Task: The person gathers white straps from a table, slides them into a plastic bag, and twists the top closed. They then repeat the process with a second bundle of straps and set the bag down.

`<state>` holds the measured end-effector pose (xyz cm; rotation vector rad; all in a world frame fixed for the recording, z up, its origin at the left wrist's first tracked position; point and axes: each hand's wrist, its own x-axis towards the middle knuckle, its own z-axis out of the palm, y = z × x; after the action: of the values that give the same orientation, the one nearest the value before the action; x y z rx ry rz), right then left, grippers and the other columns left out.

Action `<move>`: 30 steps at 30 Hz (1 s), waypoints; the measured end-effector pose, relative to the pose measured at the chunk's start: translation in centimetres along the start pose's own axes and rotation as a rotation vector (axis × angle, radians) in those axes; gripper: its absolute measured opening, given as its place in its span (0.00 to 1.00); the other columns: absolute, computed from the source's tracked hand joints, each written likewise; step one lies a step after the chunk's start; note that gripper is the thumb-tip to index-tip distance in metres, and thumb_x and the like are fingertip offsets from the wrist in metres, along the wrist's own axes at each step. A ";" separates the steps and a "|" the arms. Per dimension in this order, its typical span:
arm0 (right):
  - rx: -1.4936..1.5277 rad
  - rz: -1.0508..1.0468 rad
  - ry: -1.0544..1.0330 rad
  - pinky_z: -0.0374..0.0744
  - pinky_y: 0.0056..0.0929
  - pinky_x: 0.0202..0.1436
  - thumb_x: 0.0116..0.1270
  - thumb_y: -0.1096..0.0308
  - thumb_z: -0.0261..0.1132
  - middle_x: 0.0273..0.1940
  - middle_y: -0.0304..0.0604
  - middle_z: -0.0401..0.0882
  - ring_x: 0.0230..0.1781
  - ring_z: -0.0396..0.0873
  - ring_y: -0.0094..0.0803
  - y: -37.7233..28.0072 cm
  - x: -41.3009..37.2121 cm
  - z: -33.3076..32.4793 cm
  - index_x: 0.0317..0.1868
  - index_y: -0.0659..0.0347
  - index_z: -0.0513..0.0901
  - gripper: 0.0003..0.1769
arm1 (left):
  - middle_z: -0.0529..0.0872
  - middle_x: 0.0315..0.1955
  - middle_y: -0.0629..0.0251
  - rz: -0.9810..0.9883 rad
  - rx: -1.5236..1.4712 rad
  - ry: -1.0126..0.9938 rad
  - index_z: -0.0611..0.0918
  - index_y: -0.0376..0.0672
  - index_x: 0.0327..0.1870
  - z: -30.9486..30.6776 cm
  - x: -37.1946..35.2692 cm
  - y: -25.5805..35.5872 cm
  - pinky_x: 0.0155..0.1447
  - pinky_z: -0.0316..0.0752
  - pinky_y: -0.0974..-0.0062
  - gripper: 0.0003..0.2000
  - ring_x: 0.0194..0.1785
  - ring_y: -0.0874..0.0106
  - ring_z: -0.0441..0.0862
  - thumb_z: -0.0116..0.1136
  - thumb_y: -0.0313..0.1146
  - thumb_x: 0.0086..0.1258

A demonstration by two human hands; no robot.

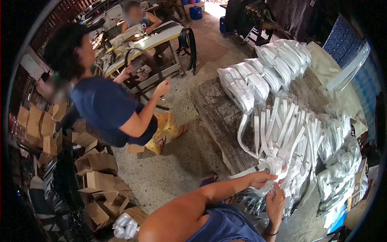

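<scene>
My left hand is closed around a coiled white strap, whose loops stand up above my fingers. Just below it, my right hand has its bent fingertips pressed to the near side of the same coil. One length of white strap curves away from the coil across the wooden table. Behind and beside my hands, a wide heap of loose white straps spreads over the table, some in clear plastic.
Plastic-wrapped white bundles lie at the table's far end, with clear-wrapped coils to the right. A person in a dark blue shirt stands left holding dark strips. Another sits by a sewing table. Open cardboard boxes line the left.
</scene>
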<state>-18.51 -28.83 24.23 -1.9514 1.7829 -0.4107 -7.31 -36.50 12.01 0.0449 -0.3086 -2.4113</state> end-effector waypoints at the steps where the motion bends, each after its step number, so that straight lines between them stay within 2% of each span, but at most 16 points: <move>1: -0.002 -0.012 0.006 0.73 0.46 0.45 0.57 0.76 0.58 0.40 0.64 0.76 0.40 0.75 0.59 0.1 -0.2 0.1 0.56 0.73 0.74 0.24 | 0.77 0.49 0.61 0.011 0.009 -0.011 0.63 0.50 0.68 0.2 0.0 0.3 0.55 0.75 0.73 0.27 0.52 0.71 0.76 0.57 0.32 0.69; 3: -0.003 -0.032 0.013 0.74 0.44 0.43 0.57 0.76 0.59 0.39 0.63 0.76 0.39 0.76 0.57 -0.6 -0.2 -0.2 0.56 0.73 0.74 0.24 | 0.77 0.49 0.62 -0.017 0.039 -0.011 0.64 0.53 0.67 0.2 0.0 1.0 0.54 0.75 0.70 0.28 0.51 0.71 0.77 0.59 0.33 0.67; 5: 0.072 0.051 -0.011 0.75 0.39 0.39 0.57 0.74 0.60 0.38 0.59 0.75 0.35 0.76 0.48 -2.4 -0.4 -1.2 0.57 0.72 0.73 0.25 | 0.76 0.50 0.62 -0.045 0.068 -0.012 0.65 0.56 0.67 0.3 0.2 1.3 0.54 0.75 0.68 0.28 0.50 0.70 0.77 0.61 0.33 0.66; 6: 0.069 0.042 -0.010 0.75 0.39 0.39 0.57 0.74 0.60 0.38 0.59 0.75 0.35 0.76 0.48 -1.9 -0.4 -1.4 0.57 0.72 0.73 0.25 | 0.76 0.49 0.62 -0.034 0.093 -0.052 0.64 0.56 0.67 0.3 0.5 1.4 0.53 0.76 0.66 0.29 0.49 0.70 0.78 0.61 0.33 0.66; 8: 0.197 0.036 0.044 0.75 0.33 0.35 0.60 0.74 0.59 0.39 0.53 0.75 0.34 0.75 0.38 0.5 -0.7 -1.8 0.55 0.70 0.75 0.21 | 0.76 0.49 0.62 -0.009 0.126 -0.093 0.63 0.57 0.68 0.6 0.5 1.8 0.51 0.77 0.64 0.30 0.48 0.69 0.78 0.62 0.33 0.66; 9: 0.195 0.024 0.043 0.75 0.33 0.35 0.60 0.74 0.59 0.39 0.53 0.75 0.34 0.75 0.38 1.9 -0.8 -1.7 0.55 0.70 0.75 0.21 | 0.77 0.49 0.61 -0.027 0.065 -0.110 0.63 0.57 0.68 1.4 0.3 2.0 0.49 0.77 0.62 0.31 0.46 0.68 0.79 0.62 0.33 0.65; 11: 0.457 0.067 0.452 0.74 0.30 0.34 0.63 0.75 0.56 0.41 0.49 0.75 0.34 0.74 0.33 4.8 -0.8 -1.0 0.52 0.70 0.76 0.16 | 0.77 0.48 0.61 -0.036 0.008 -0.132 0.62 0.57 0.68 2.8 0.0 2.5 0.47 0.78 0.60 0.31 0.44 0.67 0.79 0.62 0.33 0.65; 12: 0.430 0.088 0.497 0.76 0.28 0.34 0.65 0.76 0.55 0.44 0.49 0.74 0.40 0.75 0.34 5.9 -0.3 -0.7 0.51 0.69 0.76 0.15 | 0.77 0.49 0.60 -0.008 -0.007 -0.161 0.62 0.53 0.68 3.4 0.0 2.8 0.47 0.78 0.59 0.31 0.44 0.65 0.79 0.62 0.32 0.65; 13: 0.429 0.079 0.498 0.76 0.28 0.34 0.65 0.76 0.55 0.44 0.49 0.74 0.40 0.75 0.34 6.5 0.2 0.1 0.51 0.69 0.76 0.15 | 0.78 0.50 0.59 0.017 -0.021 -0.191 0.63 0.50 0.67 4.4 -0.3 3.2 0.47 0.78 0.58 0.30 0.44 0.63 0.80 0.61 0.31 0.64; 15: 0.142 0.056 0.506 0.77 0.34 0.43 0.65 0.76 0.58 0.46 0.50 0.72 0.48 0.74 0.38 7.7 1.6 2.1 0.54 0.69 0.74 0.17 | 0.78 0.49 0.58 0.048 -0.070 -0.201 0.63 0.49 0.67 6.1 -0.5 3.6 0.44 0.78 0.59 0.29 0.42 0.64 0.80 0.59 0.31 0.66; 16: -0.111 0.023 0.430 0.73 0.42 0.55 0.62 0.74 0.62 0.53 0.52 0.69 0.55 0.70 0.45 10.0 1.8 3.3 0.55 0.68 0.73 0.20 | 0.78 0.48 0.57 0.047 -0.072 -0.180 0.63 0.48 0.66 6.4 -0.1 3.5 0.43 0.78 0.60 0.27 0.41 0.64 0.80 0.58 0.30 0.66; 17: -0.150 -0.048 0.397 0.65 0.45 0.64 0.59 0.71 0.64 0.62 0.55 0.63 0.62 0.65 0.51 13.4 1.8 4.9 0.59 0.67 0.70 0.27 | 0.77 0.48 0.57 0.047 -0.074 -0.159 0.63 0.47 0.66 6.7 0.3 3.7 0.42 0.78 0.61 0.26 0.40 0.63 0.80 0.57 0.29 0.67; 23: -0.217 0.341 0.057 0.63 0.47 0.65 0.59 0.69 0.65 0.63 0.55 0.62 0.63 0.62 0.52 22.7 0.9 10.9 0.60 0.66 0.69 0.28 | 0.78 0.42 0.56 0.122 -0.010 -0.252 0.63 0.47 0.66 11.1 -0.4 4.7 0.39 0.79 0.64 0.29 0.37 0.63 0.80 0.58 0.31 0.62; 25: -0.202 0.394 0.000 0.63 0.47 0.65 0.59 0.69 0.65 0.63 0.56 0.62 0.63 0.62 0.52 23.7 0.9 11.7 0.60 0.66 0.69 0.28 | 0.78 0.42 0.57 0.128 -0.060 -0.412 0.61 0.52 0.68 12.7 -0.8 5.3 0.37 0.81 0.63 0.35 0.36 0.65 0.82 0.66 0.33 0.61; 26: -0.193 0.413 -0.012 0.63 0.47 0.65 0.59 0.69 0.65 0.63 0.56 0.61 0.64 0.61 0.52 24.2 0.9 11.9 0.60 0.65 0.69 0.29 | 0.78 0.42 0.56 0.119 -0.070 -0.427 0.58 0.52 0.70 13.7 -1.6 5.9 0.37 0.82 0.62 0.39 0.37 0.63 0.83 0.68 0.33 0.58; 30: -0.173 0.411 0.017 0.61 0.49 0.66 0.59 0.68 0.65 0.64 0.56 0.60 0.65 0.60 0.52 23.9 1.3 11.5 0.61 0.65 0.68 0.30 | 0.78 0.41 0.54 0.129 -0.020 -0.589 0.61 0.50 0.67 17.2 -4.4 8.2 0.35 0.82 0.61 0.39 0.37 0.59 0.84 0.71 0.33 0.55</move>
<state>-32.87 -29.83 1.87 -1.6263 2.2261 -0.1373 -0.71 -36.02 30.35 -0.6819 -0.5335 -2.2515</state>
